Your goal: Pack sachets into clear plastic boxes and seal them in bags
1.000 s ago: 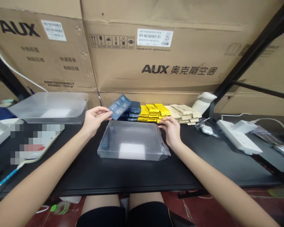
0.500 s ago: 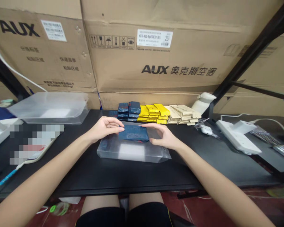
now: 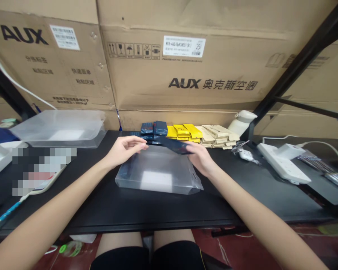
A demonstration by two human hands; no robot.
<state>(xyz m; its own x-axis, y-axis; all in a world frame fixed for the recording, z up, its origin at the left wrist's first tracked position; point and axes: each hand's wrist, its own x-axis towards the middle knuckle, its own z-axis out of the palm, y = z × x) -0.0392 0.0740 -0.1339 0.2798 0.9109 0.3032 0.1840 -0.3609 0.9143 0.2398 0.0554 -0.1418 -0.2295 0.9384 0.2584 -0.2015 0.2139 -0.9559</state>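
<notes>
My right hand (image 3: pixel 199 157) grips the right end of a dark blue packet (image 3: pixel 171 145), seen tilted and nearly edge-on. Just left of the packet, my left hand (image 3: pixel 128 149) hovers with loosely bent fingers, its fingertips a little apart from the packet and nothing visible in them. Below both hands lies a clear plastic bag (image 3: pixel 157 168) with a white label on it. Behind the hands, a stack of dark blue packets (image 3: pixel 159 128) stands beside yellow packets (image 3: pixel 184 131) and beige packets (image 3: pixel 218 132).
Another clear plastic bag (image 3: pixel 59 123) lies at the back left, near a phone (image 3: pixel 45 168) with a cable. On the right are a white bottle (image 3: pixel 242 122), an earphone case (image 3: pixel 245 155) and a power strip (image 3: pixel 284 163). Cardboard boxes (image 3: pixel 146 90) wall off the back.
The blue packet has lifted and tipped from facing me to nearly edge-on, shifting right with my right hand. My left hand has come off its left end.
</notes>
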